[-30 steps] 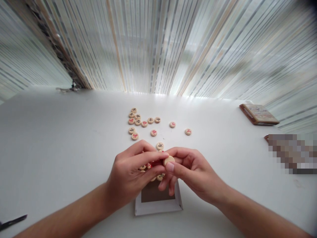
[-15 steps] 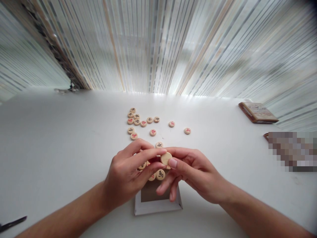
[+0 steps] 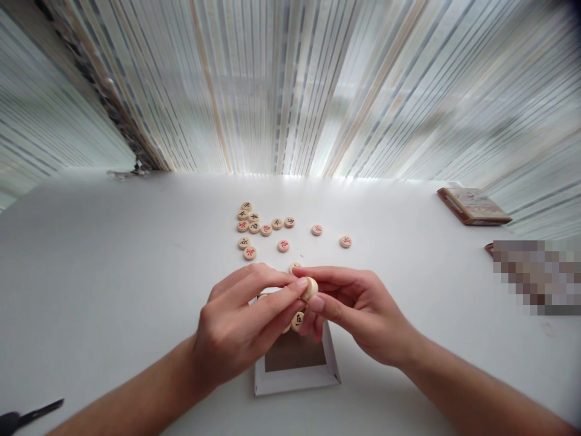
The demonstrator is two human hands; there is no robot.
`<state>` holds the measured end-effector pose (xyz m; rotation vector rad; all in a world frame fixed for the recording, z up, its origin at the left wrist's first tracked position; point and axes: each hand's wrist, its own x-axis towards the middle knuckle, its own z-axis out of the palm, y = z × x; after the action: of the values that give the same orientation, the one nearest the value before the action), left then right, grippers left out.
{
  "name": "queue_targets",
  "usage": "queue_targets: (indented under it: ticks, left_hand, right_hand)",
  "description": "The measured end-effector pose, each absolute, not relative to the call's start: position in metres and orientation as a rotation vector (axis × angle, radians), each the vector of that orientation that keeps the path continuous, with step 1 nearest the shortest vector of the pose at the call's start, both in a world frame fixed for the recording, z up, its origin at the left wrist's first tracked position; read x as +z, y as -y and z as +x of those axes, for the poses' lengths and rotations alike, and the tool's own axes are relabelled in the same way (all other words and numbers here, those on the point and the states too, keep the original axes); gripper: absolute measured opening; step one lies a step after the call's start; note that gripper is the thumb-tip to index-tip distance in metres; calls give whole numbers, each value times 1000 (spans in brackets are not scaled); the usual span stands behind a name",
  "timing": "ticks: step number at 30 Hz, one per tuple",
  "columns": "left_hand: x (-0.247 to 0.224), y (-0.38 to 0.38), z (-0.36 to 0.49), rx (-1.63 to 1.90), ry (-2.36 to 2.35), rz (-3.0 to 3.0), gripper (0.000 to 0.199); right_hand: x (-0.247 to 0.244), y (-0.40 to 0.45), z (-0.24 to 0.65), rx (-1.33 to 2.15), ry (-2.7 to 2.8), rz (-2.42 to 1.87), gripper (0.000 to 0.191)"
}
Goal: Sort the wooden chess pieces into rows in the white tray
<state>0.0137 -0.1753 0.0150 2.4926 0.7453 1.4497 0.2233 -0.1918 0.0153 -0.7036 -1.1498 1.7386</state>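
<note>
Between my two hands is a round wooden Chinese chess piece (image 3: 311, 288), tilted, its plain side partly showing. My left hand (image 3: 252, 315) pinches it from the left with closed fingers. From the right, my right hand (image 3: 358, 309) grips it between thumb and fingers. Below them sits an open white box (image 3: 297, 380) with a brown inside. A black-marked piece (image 3: 298, 321) lies in its far part, and more pieces there are mostly covered by my hands. Just behind my fingers, another piece (image 3: 295, 267) is partly hidden.
Several chess pieces with red or black characters, such as a red one (image 3: 250, 253), lie on the white table (image 3: 136, 260). Two flat boxes, one brown-edged (image 3: 474, 206), stand at the right. A dark slim object (image 3: 40, 413) lies at the lower left. Striped curtains (image 3: 281, 85) hang behind.
The piece in my hands has turned from nearly face-on to tilted. My left fingers now cover more of it, and my right lower fingers have curled in. The view has shifted slightly.
</note>
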Motion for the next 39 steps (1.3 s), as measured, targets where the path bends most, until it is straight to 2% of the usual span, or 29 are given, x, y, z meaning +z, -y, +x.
queue_targets:
  ticks: [5, 10, 15, 21, 28, 39]
  left_hand:
    - [11, 175, 16, 1457, -688, 2439, 34]
    - [11, 177, 18, 1417, -781, 2128, 31]
    - [10, 178, 19, 1354, -830, 1899, 30]
    - [8, 180, 19, 1303, -828, 1963, 32]
    - [9, 179, 18, 1233, -815, 2041, 32]
    - [5, 158, 8, 1221, -1149, 1854, 24]
  right_hand:
    - [16, 192, 220, 1602, 1256, -803, 29]
    - [18, 196, 220, 1374, 1398, -858, 31]
    - [17, 196, 230, 989, 1681, -886, 30]
    - [19, 192, 239, 509, 1936, -882, 24]
    - [28, 190, 246, 538, 2057, -944, 12]
    - [43, 203, 259, 796, 2568, -1181, 5]
